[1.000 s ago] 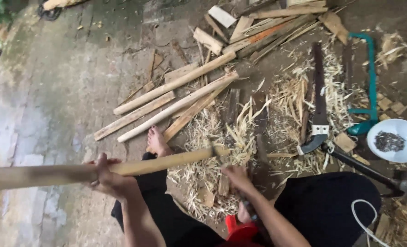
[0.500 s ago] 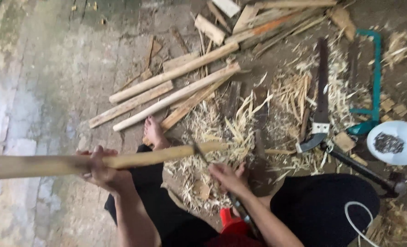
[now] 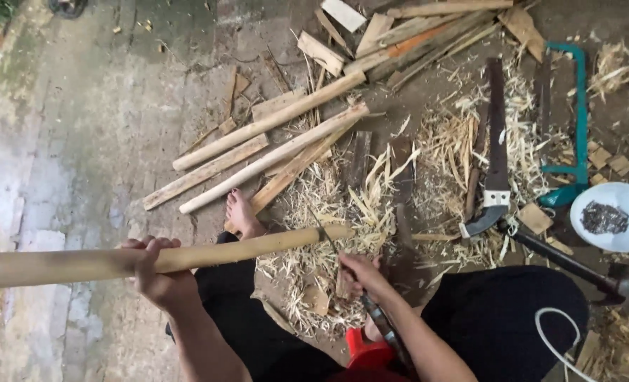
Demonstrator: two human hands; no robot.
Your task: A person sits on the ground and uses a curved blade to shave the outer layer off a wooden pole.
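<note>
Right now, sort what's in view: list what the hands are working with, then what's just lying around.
In use:
left hand
right hand
long wooden pole
blade tool

Lying about:
peeled poles
green bow saw
white bowl
machete
wood shavings

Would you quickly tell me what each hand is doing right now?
Left hand: closed around the long pale wooden pole.
Right hand: closed on a dark-bladed cutting tool.
</note>
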